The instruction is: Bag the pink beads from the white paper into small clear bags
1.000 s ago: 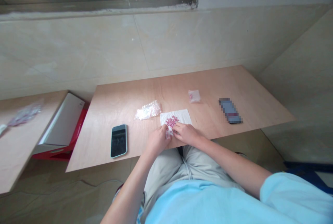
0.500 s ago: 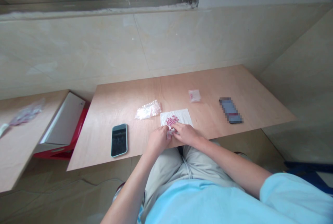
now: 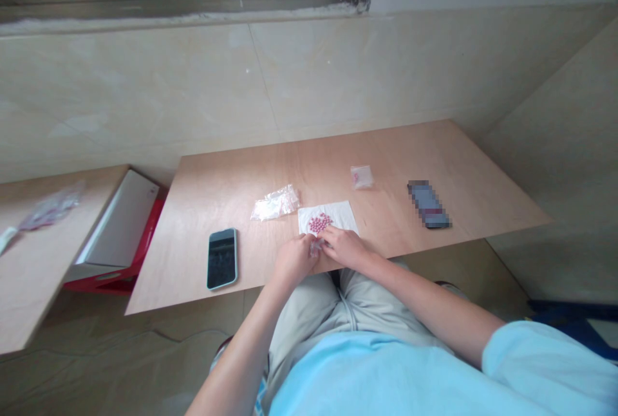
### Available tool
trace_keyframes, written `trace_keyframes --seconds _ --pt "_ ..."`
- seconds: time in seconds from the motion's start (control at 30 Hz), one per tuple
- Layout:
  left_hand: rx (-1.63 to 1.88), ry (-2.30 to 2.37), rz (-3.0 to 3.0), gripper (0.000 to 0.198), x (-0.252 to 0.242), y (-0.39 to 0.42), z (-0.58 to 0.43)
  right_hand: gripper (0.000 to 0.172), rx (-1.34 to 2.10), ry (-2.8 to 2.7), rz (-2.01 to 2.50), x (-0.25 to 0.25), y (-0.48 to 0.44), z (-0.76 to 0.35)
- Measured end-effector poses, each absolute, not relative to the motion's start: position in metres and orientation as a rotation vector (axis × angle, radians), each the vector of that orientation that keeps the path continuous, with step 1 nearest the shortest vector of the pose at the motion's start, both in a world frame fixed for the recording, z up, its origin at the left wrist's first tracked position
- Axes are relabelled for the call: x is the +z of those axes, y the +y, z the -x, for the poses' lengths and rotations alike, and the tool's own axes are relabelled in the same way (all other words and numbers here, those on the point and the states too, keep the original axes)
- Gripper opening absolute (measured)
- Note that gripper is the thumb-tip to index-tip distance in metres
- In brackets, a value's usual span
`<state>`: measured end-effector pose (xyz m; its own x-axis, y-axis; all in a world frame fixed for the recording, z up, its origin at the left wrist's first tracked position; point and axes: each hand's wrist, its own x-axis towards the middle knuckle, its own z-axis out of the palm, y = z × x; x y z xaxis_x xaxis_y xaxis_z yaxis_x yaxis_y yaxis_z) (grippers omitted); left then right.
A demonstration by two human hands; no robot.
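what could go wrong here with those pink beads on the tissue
The pink beads lie in a loose heap on a white paper tissue, so a bump from the right hand could scatter them. They look round, and the near edge of the plywood desk is close, so strays might roll off. The small clear bag at the left hand could also slip and drop.
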<state>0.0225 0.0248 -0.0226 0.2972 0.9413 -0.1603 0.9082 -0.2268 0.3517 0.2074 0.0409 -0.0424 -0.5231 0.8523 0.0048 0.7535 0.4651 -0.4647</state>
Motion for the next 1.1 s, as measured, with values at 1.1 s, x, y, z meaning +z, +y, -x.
trace_keyframes --seconds 1.1 --pt "0.483 1.76 -1.986 0.025 -0.025 0.026 -0.028 0.019 0.673 -2.09 1.469 -0.046 0.072 -0.237"
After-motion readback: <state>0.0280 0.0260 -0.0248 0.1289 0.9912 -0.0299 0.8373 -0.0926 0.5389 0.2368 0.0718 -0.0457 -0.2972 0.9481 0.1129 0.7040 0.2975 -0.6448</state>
